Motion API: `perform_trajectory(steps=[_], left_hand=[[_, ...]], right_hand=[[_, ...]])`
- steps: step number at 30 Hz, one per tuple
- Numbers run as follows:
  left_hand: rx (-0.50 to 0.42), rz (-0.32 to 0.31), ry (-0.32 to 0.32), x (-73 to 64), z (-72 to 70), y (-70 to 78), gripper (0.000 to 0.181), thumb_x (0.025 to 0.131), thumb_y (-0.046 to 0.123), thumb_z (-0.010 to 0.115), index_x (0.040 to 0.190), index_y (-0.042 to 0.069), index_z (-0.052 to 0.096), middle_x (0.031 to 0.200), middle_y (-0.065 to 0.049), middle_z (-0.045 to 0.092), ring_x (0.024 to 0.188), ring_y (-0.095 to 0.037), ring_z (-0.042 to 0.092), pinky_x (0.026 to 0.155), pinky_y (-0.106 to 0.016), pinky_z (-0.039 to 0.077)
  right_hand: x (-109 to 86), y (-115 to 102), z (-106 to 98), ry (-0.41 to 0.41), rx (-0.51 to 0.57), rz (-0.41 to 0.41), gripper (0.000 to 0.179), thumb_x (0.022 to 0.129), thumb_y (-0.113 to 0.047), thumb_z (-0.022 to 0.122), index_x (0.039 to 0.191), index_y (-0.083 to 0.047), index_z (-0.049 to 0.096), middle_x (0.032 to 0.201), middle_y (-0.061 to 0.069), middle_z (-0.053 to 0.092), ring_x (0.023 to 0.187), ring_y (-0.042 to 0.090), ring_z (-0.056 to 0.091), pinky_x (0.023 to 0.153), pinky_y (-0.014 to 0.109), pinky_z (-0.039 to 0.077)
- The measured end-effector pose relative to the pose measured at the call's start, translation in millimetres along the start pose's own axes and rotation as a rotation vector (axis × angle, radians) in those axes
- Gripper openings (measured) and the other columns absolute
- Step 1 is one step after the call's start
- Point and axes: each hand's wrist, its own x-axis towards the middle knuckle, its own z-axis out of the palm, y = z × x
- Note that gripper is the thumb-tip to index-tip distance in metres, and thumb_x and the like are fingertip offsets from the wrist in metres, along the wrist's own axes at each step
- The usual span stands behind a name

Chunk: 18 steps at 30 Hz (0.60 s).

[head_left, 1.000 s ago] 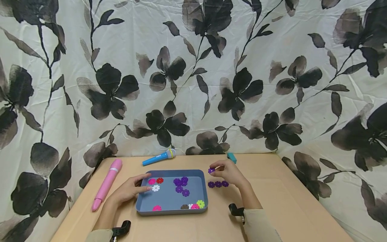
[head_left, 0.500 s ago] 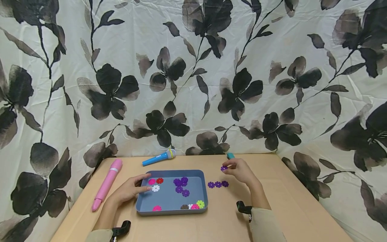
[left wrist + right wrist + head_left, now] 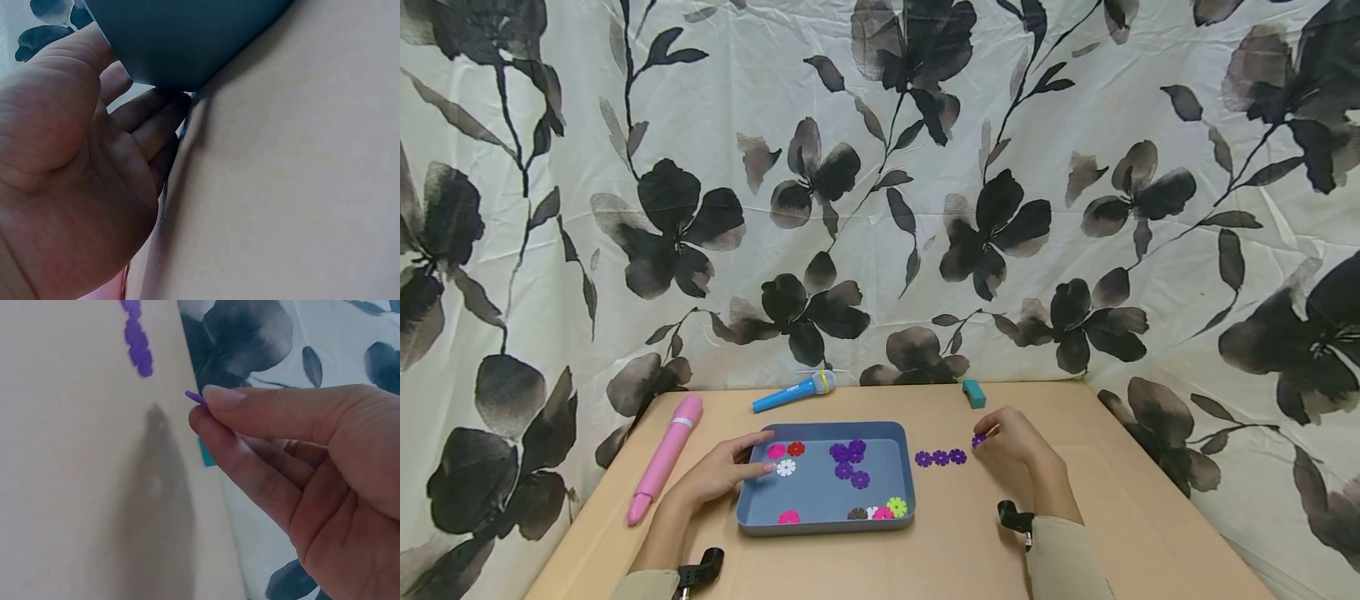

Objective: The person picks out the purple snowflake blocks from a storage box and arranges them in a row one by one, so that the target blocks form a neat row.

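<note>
My right hand (image 3: 1017, 437) pinches a small purple flower-shaped disc (image 3: 977, 440) between thumb and fingertips. In the right wrist view the held disc (image 3: 195, 397) shows edge-on, above the table and apart from its shadow. Left of this hand, several purple flower discs (image 3: 941, 457) lie in a short row on the table. My left hand (image 3: 722, 468) grips the left rim of a blue-grey tray (image 3: 820, 529), its thumb over the edge; in the left wrist view its fingers (image 3: 156, 128) bend against the tray's outside. Inside the tray are several purple discs (image 3: 850, 452) and other colours.
Behind the tray lies a blue toy microphone (image 3: 795, 391). A pink stick-shaped object (image 3: 664, 460) is left of my left arm. A teal block (image 3: 973, 394) sits near the back edge of the wooden table (image 3: 1135, 500). A floral cloth (image 3: 880, 208) hangs behind.
My right hand has moved right and slightly toward me with the purple disc, from beside the tray to beyond the row's right end. The left hand and tray stay put.
</note>
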Motion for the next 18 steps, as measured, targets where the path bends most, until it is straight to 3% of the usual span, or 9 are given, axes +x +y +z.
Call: perform_trajectory(steps=[4,11,18], left_hand=[[-0.007,-0.009,0.003,0.4,0.5,-0.7,0.068,0.094,0.032,0.078,0.152,0.007,0.053,0.162,-0.023,0.042,0.154,-0.045,0.030,0.125,-0.061,0.026],[-0.016,-0.031,-0.003,0.1,-0.1,-0.7,0.069,0.094,0.032,0.078,0.153,0.007,0.051,0.163,-0.023,0.040,0.155,-0.045,0.028,0.126,-0.061,0.025],[-0.036,-0.016,-0.005,0.6,0.3,0.6,0.068,0.094,0.030,0.078,0.152,0.006,0.051,0.163,-0.023,0.040,0.156,-0.046,0.027,0.126,-0.061,0.023]], right_hand=[[-0.6,7.7,4.1,-0.035,0.014,0.044,0.023,0.082,0.002,0.082,0.104,-0.002,0.080,0.097,0.005,0.077,0.090,0.017,0.067,0.090,0.041,0.059],[1.4,14.4,10.0,-0.079,0.033,0.036,0.021,0.080,0.006,0.084,0.100,-0.002,0.079,0.094,0.006,0.076,0.086,0.018,0.064,0.080,0.034,0.060],[1.7,15.2,13.9,-0.090,0.019,0.076,0.020,0.082,0.007,0.082,0.096,-0.007,0.079,0.094,0.003,0.074,0.087,0.018,0.062,0.083,0.034,0.059]])
